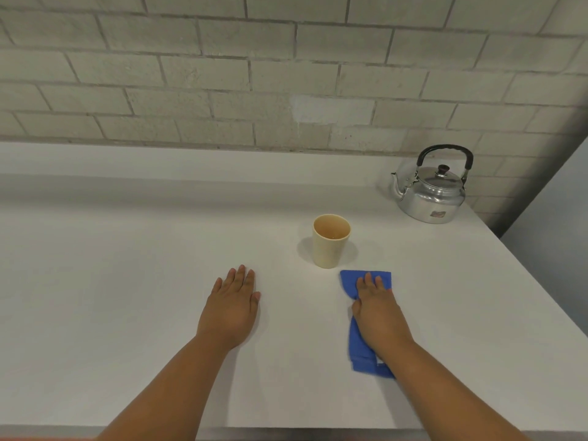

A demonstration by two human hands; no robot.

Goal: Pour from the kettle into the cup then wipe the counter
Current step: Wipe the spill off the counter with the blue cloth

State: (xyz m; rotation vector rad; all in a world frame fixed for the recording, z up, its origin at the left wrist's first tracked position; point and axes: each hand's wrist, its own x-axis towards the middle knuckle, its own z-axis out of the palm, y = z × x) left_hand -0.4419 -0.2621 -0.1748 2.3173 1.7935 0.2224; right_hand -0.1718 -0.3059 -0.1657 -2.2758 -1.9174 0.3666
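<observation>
A metal kettle (431,192) with a black handle stands upright at the back right of the white counter (143,281), spout pointing left. A cream cup (331,240) stands upright in the middle, some liquid at its bottom. Just in front of the cup lies a blue cloth (358,345), and my right hand (378,313) presses flat on it, fingers resting on its far end. My left hand (232,310) lies flat on the bare counter to the left of the cup, fingers together, holding nothing.
A pale brick wall (222,74) runs along the back of the counter. The counter's right edge slants down beside the kettle, with a grey surface (560,237) beyond it. The front edge is at the bottom of the view.
</observation>
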